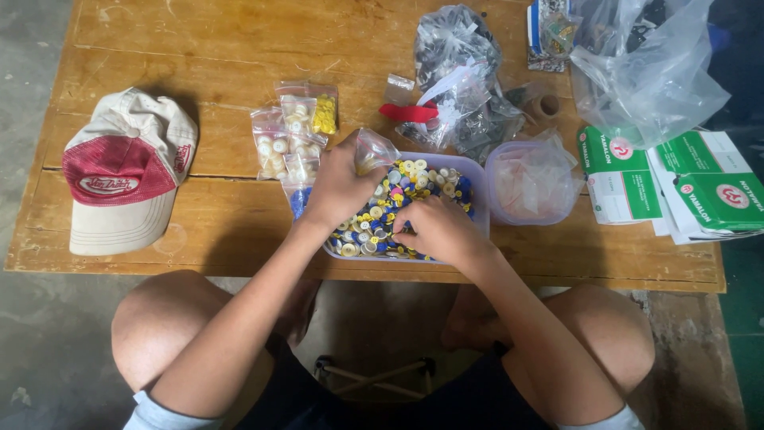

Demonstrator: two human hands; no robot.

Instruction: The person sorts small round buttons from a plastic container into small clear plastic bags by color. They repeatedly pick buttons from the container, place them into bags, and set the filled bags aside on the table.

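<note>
1. The left hand is closed around the lower part of a small clear bag, whose open top stands up above the fist.
2. The bag sits at the near-left corner of a shallow tray filled with buttons in yellow, white and blue.
3. The right hand lies on the buttons at the tray's near edge, fingers curled down into the pile; whether they pinch a button cannot be told.
4. The two hands are near each other, left just behind and beside right.
5. Left of the tray, touching one another, lie several small filled bags of sorted buttons, white and yellow.
6. Right of the tray stands a clear tub holding pale pieces.
7. Behind the tray lies a heap of plastic bags with dark contents.
8. A red and cream cap rests well apart at the left of the wooden table.
9. Green and white boxes lie at the right edge.
</note>
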